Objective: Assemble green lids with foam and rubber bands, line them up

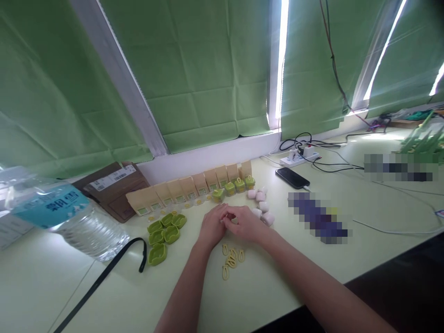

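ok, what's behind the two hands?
Green pieces, then upright brown cards. The left hand and right hand cover the table beneath; anything between their fingers can't be made out.

Two hands [244, 224], six open green cups [157, 255], four closed green ones [239, 186], one phone [292, 178]

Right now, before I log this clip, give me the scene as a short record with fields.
hands: left hand and right hand meet over the table; anything between them is hidden
near side: pale yellow loops
left: open green shells
right: pale pink pieces
behind: brown paper packets in a row
far right: black phone, white power strip
far left: clear bottle, black strap
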The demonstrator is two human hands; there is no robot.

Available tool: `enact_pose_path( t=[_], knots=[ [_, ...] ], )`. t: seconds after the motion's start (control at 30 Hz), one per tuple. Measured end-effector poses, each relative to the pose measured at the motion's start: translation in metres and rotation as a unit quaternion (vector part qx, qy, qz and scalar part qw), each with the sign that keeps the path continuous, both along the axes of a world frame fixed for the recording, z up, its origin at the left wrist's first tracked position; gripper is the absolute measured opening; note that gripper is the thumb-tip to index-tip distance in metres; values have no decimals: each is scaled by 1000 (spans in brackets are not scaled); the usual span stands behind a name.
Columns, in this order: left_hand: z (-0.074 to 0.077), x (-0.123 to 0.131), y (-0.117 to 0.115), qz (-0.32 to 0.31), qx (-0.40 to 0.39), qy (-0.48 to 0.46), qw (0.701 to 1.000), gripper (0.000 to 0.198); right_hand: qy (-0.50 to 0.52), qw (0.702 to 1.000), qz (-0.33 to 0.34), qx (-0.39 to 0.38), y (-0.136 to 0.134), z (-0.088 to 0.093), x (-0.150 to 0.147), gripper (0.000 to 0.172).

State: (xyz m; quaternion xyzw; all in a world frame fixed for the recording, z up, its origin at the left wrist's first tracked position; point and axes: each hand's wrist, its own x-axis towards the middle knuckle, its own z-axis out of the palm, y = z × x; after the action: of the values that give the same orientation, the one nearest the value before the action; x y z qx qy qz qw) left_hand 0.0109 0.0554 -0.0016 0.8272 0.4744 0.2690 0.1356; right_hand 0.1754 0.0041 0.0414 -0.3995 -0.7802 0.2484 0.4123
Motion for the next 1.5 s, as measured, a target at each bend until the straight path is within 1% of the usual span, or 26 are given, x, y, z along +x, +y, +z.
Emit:
enact_pose_path(
  t=[0.07, 0.1, 0.17, 0.23, 0.27, 0.33, 0.4, 0.47, 0.6, 0.7, 0.77, 0.83, 0.93, 1.1, 1.2, 1.27, 1.33, 1.37, 1.43, 1.47, 1.5],
  knots=[
    [1, -1, 0, 2, 1, -17, 1000, 44, -1, 1000, 2, -1, 0, 0, 0, 18],
    [2, -1, 0, 16, 4, -31, 999, 43, -2, 1000, 2, -2, 0, -1, 0, 17],
    [5, -1, -1, 63, 12, -60, 996, 41, -3, 1000, 2, -4, 0, -1, 0, 17],
    [7, -1, -1, 98, 11, -62, 993, 43, -5, 1000, 3, -6, 0, -2, 0, 18],
    [7, 0, -2, 96, 5, -49, 994, 46, -7, 1000, 4, -8, 0, -2, 0, 18],
    [6, 1, -4, 57, -9, -10, 998, 53, -9, 1000, 5, -9, 0, -4, 0, 17],
    [5, 3, -7, 21, -22, 20, 999, 57, -13, 1000, 8, -11, 1, -5, -1, 17],
    [3, 3, -9, 10, -30, 26, 999, 53, -16, 1000, 6, -12, 1, -6, -1, 17],
    [4, 1, -8, -8, -32, -11, 999, 37, -40, 999, 2, -11, 1, -6, 1, 17],
    [4, -1, -6, -27, -28, -18, 999, 39, -79, 997, 24, -5, 0, -7, 3, 15],
    [4, -2, -5, -29, -21, -11, 999, 42, -98, 994, 43, -12, -1, -7, 3, 10],
    [4, -2, -5, -24, -17, -9, 1000, 38, -115, 991, 62, -30, -2, -8, 2, 2],
    [6, -1, -6, -16, -18, -7, 1000, 29, -145, 984, 90, -59, -3, -10, 0, 7],
    [8, 0, -7, 4, -49, -5, 999, 28, -171, 971, 154, -60, 1, -14, 0, 5],
    [10, 1, -7, 8, -61, -45, 997, 27, -167, 972, 153, -56, 3, -15, 0, 7],
    [16, -2, -5, 26, -66, -92, 993, 28, -155, 978, 127, -48, 4, -14, 0, 9],
    [29, -9, -2, 71, -63, -130, 987, 27, -143, 984, 98, -39, 5, -13, -1, 10],
    [36, -15, 0, 96, -56, -133, 985, 25, -138, 986, 90, -38, 5, -13, -1, 9],
    [53, -30, 3, 145, -29, -122, 981, 23, -128, 987, 86, -43, 6, -11, -2, 9],
    [60, -40, 3, 168, -13, -99, 981, 23, -122, 988, 86, -46, 6, -10, -2, 10],
    [66, -50, 2, 182, 6, -56, 982, 24, -117, 988, 86, -48, 6, -10, -2, 9]
  ],
)
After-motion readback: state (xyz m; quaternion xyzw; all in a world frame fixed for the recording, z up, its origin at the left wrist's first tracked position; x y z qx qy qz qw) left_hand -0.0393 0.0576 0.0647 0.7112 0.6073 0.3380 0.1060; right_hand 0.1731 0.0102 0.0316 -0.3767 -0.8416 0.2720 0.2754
